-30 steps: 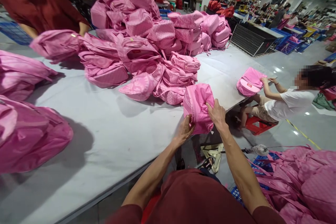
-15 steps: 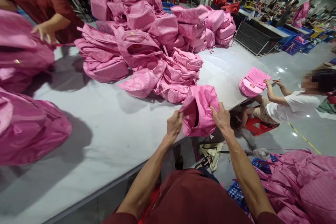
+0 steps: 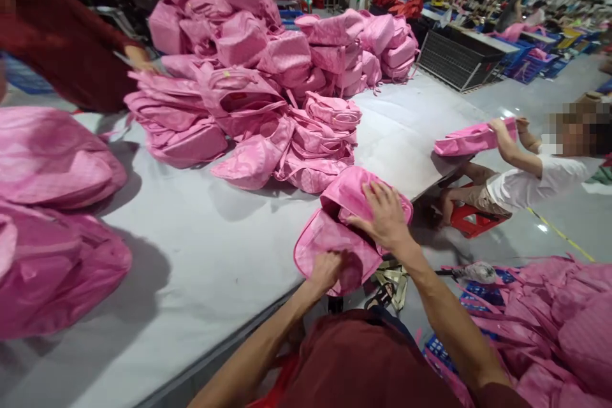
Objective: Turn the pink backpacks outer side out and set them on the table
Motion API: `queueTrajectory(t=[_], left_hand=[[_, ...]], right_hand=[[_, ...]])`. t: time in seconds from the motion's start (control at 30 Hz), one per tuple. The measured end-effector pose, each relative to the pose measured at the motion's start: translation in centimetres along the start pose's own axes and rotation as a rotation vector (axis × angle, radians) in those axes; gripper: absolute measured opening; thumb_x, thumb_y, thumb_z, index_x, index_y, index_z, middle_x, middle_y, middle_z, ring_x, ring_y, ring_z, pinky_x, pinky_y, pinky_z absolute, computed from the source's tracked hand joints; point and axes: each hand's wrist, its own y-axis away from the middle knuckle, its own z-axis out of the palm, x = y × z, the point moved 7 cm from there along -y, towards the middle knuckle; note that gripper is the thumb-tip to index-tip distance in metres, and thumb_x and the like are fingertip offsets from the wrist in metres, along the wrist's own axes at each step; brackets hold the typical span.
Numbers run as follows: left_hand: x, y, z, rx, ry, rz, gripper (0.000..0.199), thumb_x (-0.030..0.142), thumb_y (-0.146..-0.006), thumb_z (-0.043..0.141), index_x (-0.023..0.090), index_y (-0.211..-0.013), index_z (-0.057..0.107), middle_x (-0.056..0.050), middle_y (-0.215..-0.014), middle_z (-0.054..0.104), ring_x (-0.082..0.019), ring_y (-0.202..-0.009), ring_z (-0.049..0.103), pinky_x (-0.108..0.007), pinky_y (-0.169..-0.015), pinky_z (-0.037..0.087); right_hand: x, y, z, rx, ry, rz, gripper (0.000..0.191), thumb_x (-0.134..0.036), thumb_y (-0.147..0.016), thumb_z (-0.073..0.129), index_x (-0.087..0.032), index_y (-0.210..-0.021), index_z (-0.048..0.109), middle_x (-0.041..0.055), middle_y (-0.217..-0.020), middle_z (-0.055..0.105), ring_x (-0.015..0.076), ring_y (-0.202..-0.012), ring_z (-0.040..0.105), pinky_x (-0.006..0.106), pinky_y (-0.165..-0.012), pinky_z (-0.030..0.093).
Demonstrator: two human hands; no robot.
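Observation:
A pink backpack (image 3: 313, 236) lies spread wide at the near edge of the white table (image 3: 191, 280), its dark opening showing between two flaps. My left hand (image 3: 329, 269) is closed at the lower flap, fingers curled; what it pinches, if anything, is hidden. My right hand (image 3: 382, 213) rests on the upper part of the backpack with its fingers spread. Just beyond is a pile of pink backpacks (image 3: 318, 140).
More pink bags (image 3: 52, 261) sit at the left. A person in dark red stands at the far left. At the right a seated person (image 3: 530, 166) handles another pink bag (image 3: 466, 140). Pink bags (image 3: 559, 325) fill blue crates at lower right.
The backpack has been opened out and its lower flap laid towards me. My right hand has released its edge and spread on top; my left hand has moved lower. The seated person's bag has tilted flatter.

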Motion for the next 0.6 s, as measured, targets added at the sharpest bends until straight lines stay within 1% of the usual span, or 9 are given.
queueTrajectory(t=[0.07, 0.1, 0.13, 0.2, 0.27, 0.33, 0.47, 0.53, 0.6], left_hand=[[0.6, -3.5, -1.6, -0.072, -0.102, 0.189, 0.043, 0.028, -0.087, 0.082, 0.024, -0.129, 0.079, -0.018, -0.131, 0.079, -0.041, -0.133, 0.067, -0.057, -0.116, 0.048], [0.8, -5.3, -2.0, -0.113, -0.166, 0.281, 0.06, 0.029, -0.08, 0.088, 0.024, -0.138, 0.076, -0.019, -0.144, 0.074, -0.043, -0.142, 0.062, -0.06, -0.123, 0.043], [1.0, -6.9, -2.1, -0.151, -0.225, 0.345, 0.072, 0.029, -0.073, 0.094, 0.023, -0.142, 0.075, -0.02, -0.148, 0.072, -0.045, -0.144, 0.06, -0.061, -0.126, 0.041], [1.1, -9.5, -1.5, -0.19, -0.308, 0.401, 0.069, 0.028, -0.072, 0.095, 0.02, -0.138, 0.076, -0.021, -0.141, 0.075, -0.044, -0.136, 0.065, -0.06, -0.123, 0.045], [1.7, -10.3, 0.4, -0.209, -0.348, 0.433, 0.047, 0.024, -0.084, 0.087, 0.018, -0.13, 0.078, -0.021, -0.126, 0.079, -0.039, -0.122, 0.073, -0.055, -0.115, 0.052], [3.1, -9.1, 3.2, -0.257, -0.372, 0.494, 0.033, 0.018, -0.094, 0.075, 0.017, -0.126, 0.079, -0.02, -0.118, 0.081, -0.036, -0.11, 0.077, -0.051, -0.107, 0.057], [7.7, -3.7, 8.6, -0.443, -0.388, 0.63, 0.036, 0.01, -0.094, 0.066, 0.022, -0.123, 0.084, -0.019, -0.114, 0.084, -0.038, -0.103, 0.08, -0.052, -0.093, 0.062], [10.9, -1.0, 10.2, -0.527, -0.354, 0.731, 0.033, 0.011, -0.095, 0.067, 0.023, -0.119, 0.086, -0.018, -0.113, 0.084, -0.039, -0.103, 0.081, -0.051, -0.089, 0.063], [14.5, 1.2, 11.0, -0.586, -0.276, 0.878, 0.028, 0.017, -0.099, 0.068, 0.025, -0.12, 0.085, -0.015, -0.108, 0.085, -0.037, -0.099, 0.081, -0.046, -0.083, 0.064]], right_hand=[[-0.9, 0.5, 1.6, -0.014, 0.055, 0.01, 0.084, -0.042, -0.102, 0.078, -0.014, -0.174, 0.046, 0.0196, -0.182, 0.039, 0.0394, -0.171, 0.029, 0.065, -0.142, 0.012], [-0.9, 0.9, 2.1, 0.0, 0.068, 0.031, 0.081, -0.035, -0.102, 0.077, -0.014, -0.174, 0.046, 0.0186, -0.182, 0.039, 0.0382, -0.172, 0.028, 0.065, -0.143, 0.011], [-0.5, 1.3, 2.3, 0.02, 0.071, 0.051, 0.074, -0.028, -0.104, 0.073, -0.015, -0.172, 0.049, 0.0171, -0.18, 0.043, 0.0355, -0.171, 0.031, 0.062, -0.144, 0.013], [0.8, 2.6, 2.0, 0.064, 0.061, 0.076, 0.057, -0.021, -0.107, 0.064, -0.016, -0.164, 0.06, 0.0135, -0.171, 0.057, 0.0298, -0.166, 0.044, 0.054, -0.144, 0.022], [2.8, 4.8, 0.9, 0.112, 0.045, 0.089, 0.047, -0.021, -0.11, 0.062, -0.017, -0.156, 0.069, 0.0111, -0.16, 0.068, 0.0265, -0.159, 0.054, 0.049, -0.142, 0.031], [4.9, 7.9, -0.8, 0.186, 0.023, 0.124, 0.041, -0.023, -0.112, 0.061, -0.017, -0.15, 0.073, 0.0099, -0.151, 0.075, 0.0237, -0.152, 0.061, 0.043, -0.138, 0.039], [8.6, 16.3, -4.6, 0.39, -0.028, 0.262, 0.036, -0.034, -0.118, 0.052, -0.019, -0.137, 0.079, 0.0111, -0.129, 0.083, 0.0228, -0.129, 0.075, 0.038, -0.119, 0.056], [9.9, 21.1, -6.1, 0.464, 0.01, 0.359, 0.043, -0.042, -0.12, 0.045, -0.019, -0.13, 0.081, 0.0125, -0.12, 0.084, 0.0247, -0.117, 0.078, 0.039, -0.108, 0.061], [11.3, 25.9, -7.3, 0.502, 0.09, 0.502, 0.052, -0.05, -0.12, 0.04, -0.019, -0.123, 0.082, 0.0132, -0.11, 0.083, 0.0265, -0.106, 0.079, 0.041, -0.098, 0.063]])
